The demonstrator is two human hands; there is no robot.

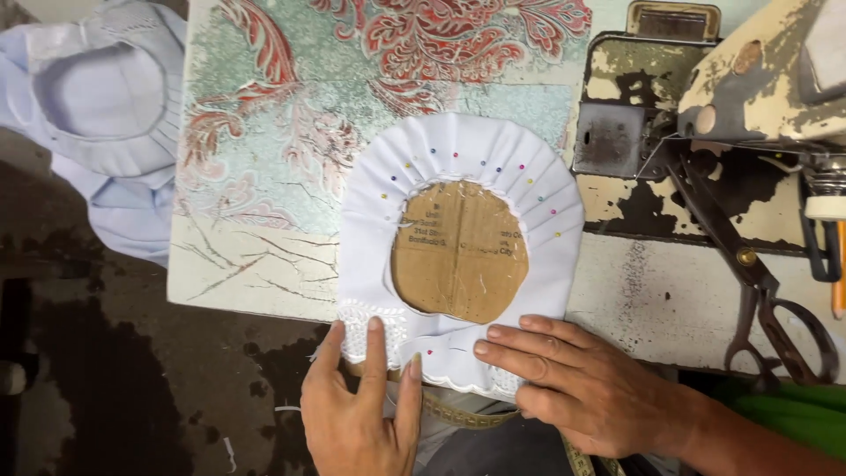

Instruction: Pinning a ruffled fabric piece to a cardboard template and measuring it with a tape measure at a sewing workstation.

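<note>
**Pressing pleated white fabric onto a cardboard form**

Pinning work seen from above, at the front edge of a worn sewing table. A pleated white cotton fabric ring, horseshoe-shaped w/ fine radiating folds, lies flat over a round brown corrugated cardboard disc; the disc shows through the ring's centre. Small coloured ball-head pins dot the pleats in an arc. Along the ring's lower edge runs a knobbly white lace trim, scalloped at the bottom.

Left hand: fingers spread moderately, flat, palm down; the fingertips press the lace trim and the fabric's lower-left corner. Holds nothing. Right hand: fingers extended & close together, lying flat across the fabric's lower-right edge, just below the disc. Also holds nothing; both hands pressing, not gripping.

Under the fabric, approx. left half of the table, is a cracked vinyl sheet, pale green w/ red floral scrolls. Right side: a cream-painted metal sewing machine bed, paint badly chipped to dark metal. Dark steel tailor's scissors lie on it, well apart from the hands. A yellow measuring tape shows just below the table edge, between the wrists. Pale blue garments are heaped far left.
</note>
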